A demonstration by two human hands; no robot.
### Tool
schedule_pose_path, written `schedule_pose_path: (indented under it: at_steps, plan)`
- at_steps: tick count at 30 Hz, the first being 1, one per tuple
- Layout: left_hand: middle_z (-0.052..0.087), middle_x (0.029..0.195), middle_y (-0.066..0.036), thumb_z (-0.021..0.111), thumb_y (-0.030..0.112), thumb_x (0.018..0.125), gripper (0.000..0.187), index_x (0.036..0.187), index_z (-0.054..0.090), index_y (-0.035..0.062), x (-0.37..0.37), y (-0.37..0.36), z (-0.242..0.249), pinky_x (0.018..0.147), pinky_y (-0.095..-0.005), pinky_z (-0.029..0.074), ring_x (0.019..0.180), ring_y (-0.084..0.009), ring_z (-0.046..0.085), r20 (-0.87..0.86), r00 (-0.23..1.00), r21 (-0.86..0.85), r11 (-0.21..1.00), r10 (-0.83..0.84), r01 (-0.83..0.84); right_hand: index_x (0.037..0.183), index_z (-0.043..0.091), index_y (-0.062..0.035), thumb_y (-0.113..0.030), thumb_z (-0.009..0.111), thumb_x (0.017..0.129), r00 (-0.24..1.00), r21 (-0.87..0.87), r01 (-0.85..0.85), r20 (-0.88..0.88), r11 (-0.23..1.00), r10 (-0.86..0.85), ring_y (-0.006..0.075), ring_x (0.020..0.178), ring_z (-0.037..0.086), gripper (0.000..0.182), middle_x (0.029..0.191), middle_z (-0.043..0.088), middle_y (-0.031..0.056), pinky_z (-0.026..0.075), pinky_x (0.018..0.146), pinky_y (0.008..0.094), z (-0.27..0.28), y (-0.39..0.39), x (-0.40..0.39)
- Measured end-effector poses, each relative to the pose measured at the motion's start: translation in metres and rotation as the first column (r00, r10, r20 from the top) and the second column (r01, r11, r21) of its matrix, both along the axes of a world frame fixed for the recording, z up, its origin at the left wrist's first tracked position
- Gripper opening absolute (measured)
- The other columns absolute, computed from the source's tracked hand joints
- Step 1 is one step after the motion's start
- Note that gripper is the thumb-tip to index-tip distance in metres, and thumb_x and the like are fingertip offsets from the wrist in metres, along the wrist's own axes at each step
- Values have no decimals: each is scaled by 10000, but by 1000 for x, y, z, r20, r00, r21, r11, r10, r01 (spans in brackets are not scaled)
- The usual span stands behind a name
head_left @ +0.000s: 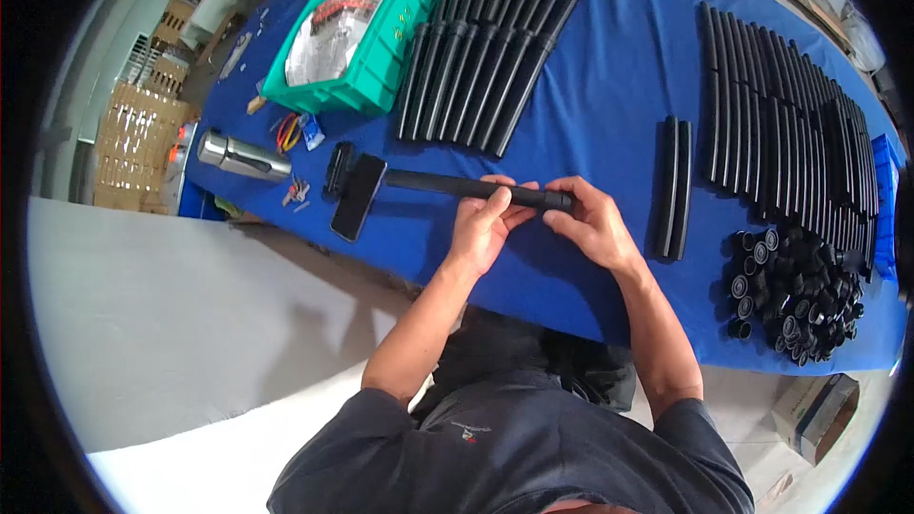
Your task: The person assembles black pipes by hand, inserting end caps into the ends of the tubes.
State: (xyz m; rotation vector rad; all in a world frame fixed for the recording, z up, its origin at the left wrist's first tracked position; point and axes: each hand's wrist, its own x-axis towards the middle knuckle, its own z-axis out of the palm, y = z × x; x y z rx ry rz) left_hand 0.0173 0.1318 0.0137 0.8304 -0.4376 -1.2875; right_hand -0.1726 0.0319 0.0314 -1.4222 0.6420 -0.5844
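A long black tube lies level between my hands over the blue cloth. My left hand is wrapped round its middle part, thumb on top. At the tube's right end, the fingers of my right hand are closed round a black end piece. The tube's left end reaches close to a dark phone, which lies tilted beside a small black object. Two loose black tubes lie to the right of my hands.
Black tubes lie in rows behind my hands, beside a green crate. More tubes and a pile of black caps are at the right. A steel flask lies at the left on the blue table.
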Motion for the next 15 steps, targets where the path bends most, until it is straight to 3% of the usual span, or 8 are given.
schedule_pose_path:
  at_steps: [2, 4, 6, 8, 13, 15]
  plan:
    - [628, 1325, -185, 750, 314, 948, 380, 1196, 600, 68, 4, -2, -3, 1029, -454, 542, 1260, -294, 607, 57, 995, 7, 997, -78, 78, 1172, 646, 7, -117, 796, 854, 999, -356, 37, -16, 934, -46, 207, 820, 677, 373, 915, 691, 123, 543, 751, 341, 5, 4, 3]
    - [608, 1371, -179, 755, 309, 941, 445, 1270, 581, 66, 9, -4, -1, 1029, -453, 541, 1283, -305, 594, 8, 989, -12, 989, -146, 146, 1112, 675, 4, -150, 809, 847, 997, -364, 71, 32, 929, -64, 210, 861, 702, 334, 926, 718, 143, 545, 753, 351, 2, 4, 4]
    - [584, 1413, -186, 759, 298, 936, 510, 1345, 554, 73, 18, -2, 9, 1038, -459, 534, 1312, -321, 573, -43, 978, -51, 978, -204, 201, 1094, 683, 6, -163, 801, 849, 997, -256, 33, -54, 966, -48, 211, 824, 707, 319, 873, 714, 137, 548, 727, 358, 16, 3, -2]
    - [613, 1374, -202, 734, 229, 949, 480, 1363, 537, 87, 39, 2, -4, 1048, -487, 544, 1287, -367, 599, -78, 991, -93, 991, -107, 99, 1079, 689, 7, -162, 789, 849, 991, -129, 26, -126, 991, -42, 209, 776, 708, 302, 816, 704, 132, 549, 698, 368, 17, 3, -4]
    - [660, 1277, -240, 673, 127, 986, 299, 1255, 570, 47, 46, 11, -14, 981, -457, 610, 1161, -373, 679, -139, 989, -72, 997, -49, 39, 1054, 675, 5, -184, 744, 848, 995, -425, -23, -98, 905, -21, 404, 798, 698, 288, 856, 697, 217, 547, 724, 460, 10, 1, -5]
    - [666, 1264, -244, 673, 125, 985, 302, 1257, 570, 42, 46, 12, -15, 977, -458, 612, 1153, -371, 683, -124, 992, -71, 997, -30, 21, 1059, 668, 6, -187, 739, 853, 996, -458, -31, -91, 888, -12, 411, 820, 695, 291, 875, 694, 220, 546, 736, 468, 8, 1, -6]
